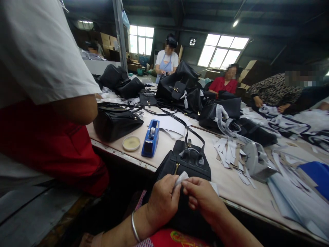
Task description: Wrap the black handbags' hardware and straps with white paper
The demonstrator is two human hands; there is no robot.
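Note:
My left hand (pixel 164 197), with a silver bangle on its wrist, pinches a small piece of white wrapping (pixel 182 177) between thumb and fingers. Close beside it on the right, my right hand (pixel 202 195) has thumb and forefinger pressed together at the edge of the same piece. Both hands are in front of a black backpack (pixel 190 161) that leans against the table's front edge. The bag has a gold zipper pull (pixel 177 166), a front buckle and thin straps that reach up onto the table. Its lower part is dark and partly hidden by my hands.
On the table (pixel 164 147) are a blue tape dispenser (pixel 151 137), a round dish (pixel 131 143), white strips (pixel 228 151), a grey dispenser (pixel 257 161) and piled black bags (pixel 177 85). A person in a white shirt (pixel 46 51) stands close at left. Several people are beyond.

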